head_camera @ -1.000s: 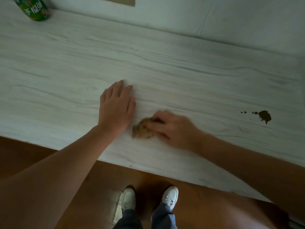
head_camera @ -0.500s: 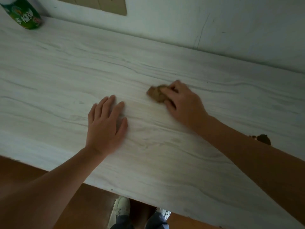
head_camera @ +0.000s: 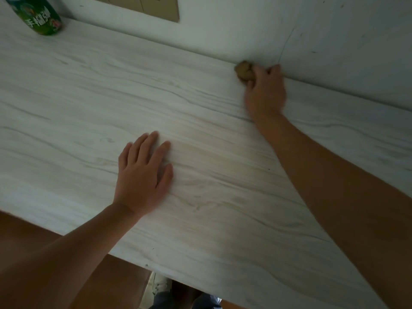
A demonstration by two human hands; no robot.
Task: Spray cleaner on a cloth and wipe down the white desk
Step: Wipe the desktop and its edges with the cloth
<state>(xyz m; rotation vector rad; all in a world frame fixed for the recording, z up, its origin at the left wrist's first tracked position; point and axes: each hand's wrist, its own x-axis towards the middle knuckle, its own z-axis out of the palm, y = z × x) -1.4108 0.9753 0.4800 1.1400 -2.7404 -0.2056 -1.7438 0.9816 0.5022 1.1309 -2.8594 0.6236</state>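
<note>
The white desk [head_camera: 78, 103] with grey wood grain fills most of the view. My right hand [head_camera: 265, 92] reaches to the desk's back edge and grips a small bunched brown cloth [head_camera: 244, 70] pressed against the desk where it meets the wall. My left hand [head_camera: 142, 175] lies flat on the desk near the front, fingers straight and holding nothing. A green cleaner can [head_camera: 36, 15] stands at the far left back corner.
A white wall [head_camera: 334, 41] runs along the desk's back edge, with a beige panel [head_camera: 145, 6] set in it at the top. Brown floor and my shoes [head_camera: 162, 286] show below the desk's front edge.
My right hand has pushed the cloth from near the front edge, across the desk, to the back edge by the wall. The left hand has stayed flat. The dark stain at the right has left the view.
</note>
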